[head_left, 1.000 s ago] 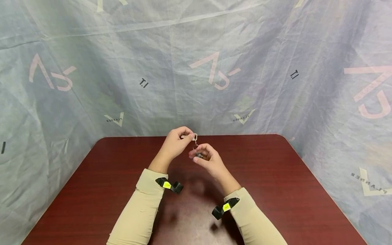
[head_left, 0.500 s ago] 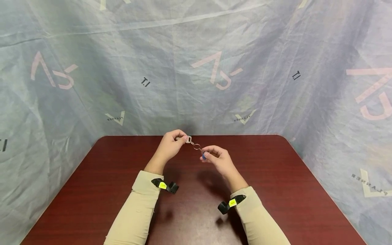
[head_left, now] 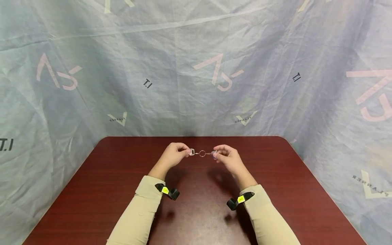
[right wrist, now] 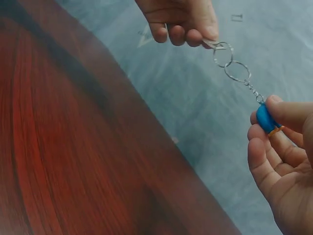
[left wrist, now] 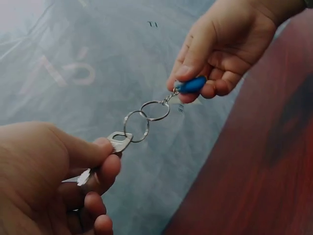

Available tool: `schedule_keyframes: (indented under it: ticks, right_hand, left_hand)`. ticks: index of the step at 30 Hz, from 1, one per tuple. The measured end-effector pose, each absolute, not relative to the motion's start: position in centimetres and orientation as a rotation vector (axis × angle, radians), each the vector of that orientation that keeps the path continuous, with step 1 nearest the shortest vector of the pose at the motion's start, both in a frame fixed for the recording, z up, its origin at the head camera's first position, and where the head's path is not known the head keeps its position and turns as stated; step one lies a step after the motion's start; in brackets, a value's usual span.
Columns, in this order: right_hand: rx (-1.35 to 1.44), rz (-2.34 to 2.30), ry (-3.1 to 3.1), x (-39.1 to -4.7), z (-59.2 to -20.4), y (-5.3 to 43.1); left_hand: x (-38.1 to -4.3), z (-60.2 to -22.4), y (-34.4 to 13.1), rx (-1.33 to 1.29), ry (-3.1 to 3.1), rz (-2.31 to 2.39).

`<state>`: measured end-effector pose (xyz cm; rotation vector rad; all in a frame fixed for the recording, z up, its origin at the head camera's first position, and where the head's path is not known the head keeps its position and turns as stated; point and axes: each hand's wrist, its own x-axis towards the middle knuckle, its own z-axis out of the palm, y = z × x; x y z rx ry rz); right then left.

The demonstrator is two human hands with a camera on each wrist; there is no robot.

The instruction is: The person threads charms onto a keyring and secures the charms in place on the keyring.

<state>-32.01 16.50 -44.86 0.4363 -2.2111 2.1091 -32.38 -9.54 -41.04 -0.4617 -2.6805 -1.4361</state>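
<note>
My left hand (head_left: 174,154) pinches a silver key (left wrist: 119,143) by its head, the blade running back under the fingers. Through the key's hole passes a small metal ring (left wrist: 128,139), linked to a second ring (right wrist: 238,80). From that second ring a short chain (right wrist: 252,89) leads to a small blue charm (right wrist: 265,118) with orange bits. Between thumb and fingers my right hand (head_left: 231,160) holds this charm, partly covered by the fingertips. Rings and chain stretch almost straight between the two hands, above the table.
Beneath the hands lies a dark red wooden table (head_left: 196,211) with rounded far corners. A grey printed sheet (head_left: 171,68) hangs behind it and along both sides. Each sleeve cuff carries a black wrist strap, such as the left one (head_left: 166,191).
Both hands have moved apart, the right one farther to the right. The key chain, bunched and hanging before, is now drawn out nearly level. The left hand has come lower.
</note>
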Motion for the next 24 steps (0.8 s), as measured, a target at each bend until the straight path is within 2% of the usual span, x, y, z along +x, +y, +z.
schedule_keyframes:
  ticks: [24]
  right_hand:
    - [0.226,1.829,-2.628,-32.7,-48.6,17.1]
  left_hand:
    - [-32.8,-48.2,-8.9,-0.406,-2.748,-1.627]
